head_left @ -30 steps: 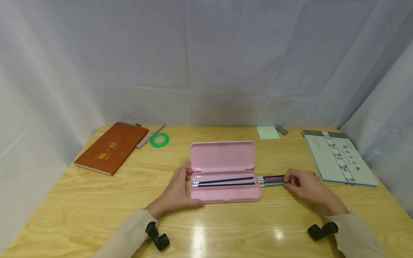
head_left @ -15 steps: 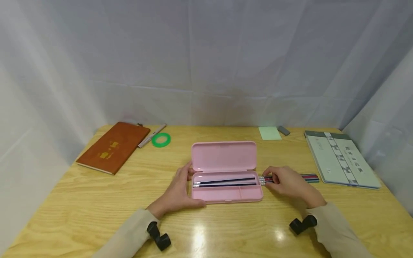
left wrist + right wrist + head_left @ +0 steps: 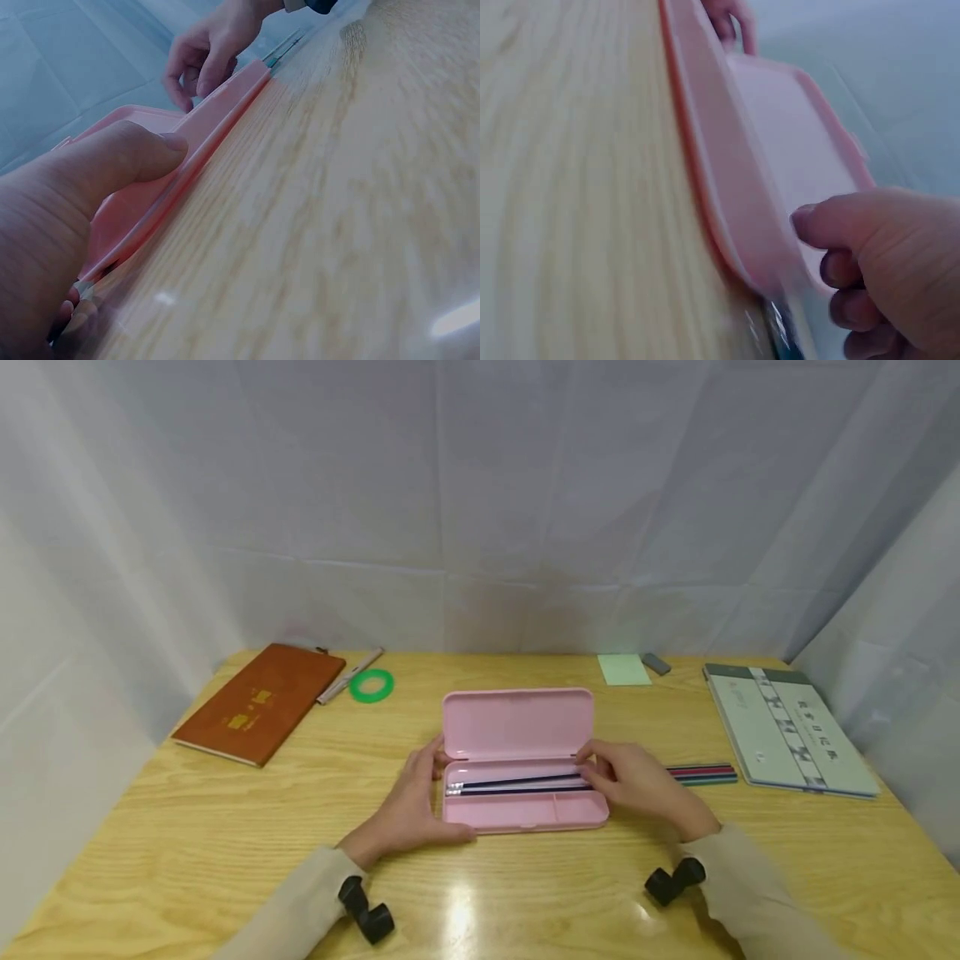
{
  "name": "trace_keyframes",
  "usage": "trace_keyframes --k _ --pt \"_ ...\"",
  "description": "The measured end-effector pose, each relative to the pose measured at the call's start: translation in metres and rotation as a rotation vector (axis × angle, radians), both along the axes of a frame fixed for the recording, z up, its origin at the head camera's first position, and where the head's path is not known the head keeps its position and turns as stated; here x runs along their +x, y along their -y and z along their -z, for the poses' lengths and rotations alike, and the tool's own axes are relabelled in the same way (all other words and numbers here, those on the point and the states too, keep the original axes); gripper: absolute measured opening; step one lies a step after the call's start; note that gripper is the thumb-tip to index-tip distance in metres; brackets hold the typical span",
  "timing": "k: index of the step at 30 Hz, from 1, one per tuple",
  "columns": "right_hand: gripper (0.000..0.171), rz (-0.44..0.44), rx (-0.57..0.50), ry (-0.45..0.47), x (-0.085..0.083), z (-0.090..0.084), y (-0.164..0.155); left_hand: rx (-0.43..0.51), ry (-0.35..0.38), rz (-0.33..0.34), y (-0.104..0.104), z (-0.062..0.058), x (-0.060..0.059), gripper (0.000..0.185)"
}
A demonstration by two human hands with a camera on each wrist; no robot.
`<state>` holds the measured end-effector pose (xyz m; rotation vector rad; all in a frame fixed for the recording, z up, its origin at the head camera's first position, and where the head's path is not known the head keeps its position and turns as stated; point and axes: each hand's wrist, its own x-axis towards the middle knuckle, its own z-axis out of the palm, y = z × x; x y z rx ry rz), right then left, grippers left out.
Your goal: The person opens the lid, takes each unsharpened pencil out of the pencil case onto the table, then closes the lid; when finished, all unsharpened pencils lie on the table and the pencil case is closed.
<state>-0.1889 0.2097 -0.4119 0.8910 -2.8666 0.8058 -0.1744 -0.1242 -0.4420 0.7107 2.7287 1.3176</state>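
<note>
Pencil case [image 3: 523, 810] gripped by left hand [image 3: 408, 806], right hand [image 3: 637, 781] fingers pinching pencils [image 3: 701, 774] — ferrules only in right-wrist view.

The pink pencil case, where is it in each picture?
Head: the pink pencil case lies open at table centre, between both hands.
Left wrist: it runs from lower left to upper middle, under the left hand.
Right wrist: it fills the centre, beside the right hand.
Shared landmark: the case's raised lid.
</note>
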Motion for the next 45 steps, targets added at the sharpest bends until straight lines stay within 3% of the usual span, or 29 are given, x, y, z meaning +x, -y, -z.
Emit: trace_keyframes --k 8,14,18,24,27,31,37,45 --pt "0.007 -0.081 0.177 -0.149 -0.015 0.002 0.063 -0.007 -0.002 -0.02 0.004 -0.002 0.001 0.132" --pt "0.006 -0.078 0.201 -0.169 -0.016 0.0 0.077 -0.009 -0.004 -0.012 0.002 -0.001 0.001 0.131" --pt "0.005 -0.055 0.072 -0.113 -0.006 -0.003 0.061 -0.011 -0.007 0.002 0.0 0.001 0.0 0.131" --pt "0.008 -0.085 -0.349 -0.111 0.016 -0.023 0.015 -0.007 -0.019 0.016 0.0 0.0 -0.001 0.13" --pt "0.016 -0.031 -0.4 -0.12 0.024 -0.031 -0.013 0.001 -0.021 0.01 0.001 -0.001 -0.001 0.131" --pt "0.015 0.071 -0.297 -0.076 0.036 -0.026 -0.055 0.0 -0.013 0.014 0.0 0.0 0.0 0.132" --pt "0.009 0.114 -0.089 -0.036 0.053 -0.003 -0.111 -0.005 -0.025 0.017 0.0 0.001 -0.001 0.132" --pt "0.012 0.104 0.006 -0.006 0.046 0.005 -0.12 -0.008 -0.043 0.015 0.0 0.001 -0.001 0.131"
